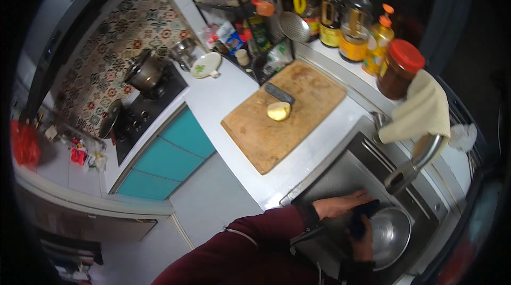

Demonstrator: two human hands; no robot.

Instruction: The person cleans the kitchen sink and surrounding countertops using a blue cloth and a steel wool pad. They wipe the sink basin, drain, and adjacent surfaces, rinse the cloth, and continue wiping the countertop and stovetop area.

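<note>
Both hands are over the steel sink at the lower right. My left hand lies extended against a dark blue cloth, its fingers reaching along the top of it. My right hand grips the lower part of the same cloth, beside a shiny metal bowl in the sink. Above them arches the faucet, with a pale yellow cloth draped over it. On the wooden cutting board rest a cut, peeled potato-like piece and a dark-handled object, whose blade, if any, cannot be made out.
Oil and sauce bottles and a red-lidded jar line the ledge behind the sink. A steel skimmer hangs from a black rack. Farther left are a white dish with green bits and a pot on the stove.
</note>
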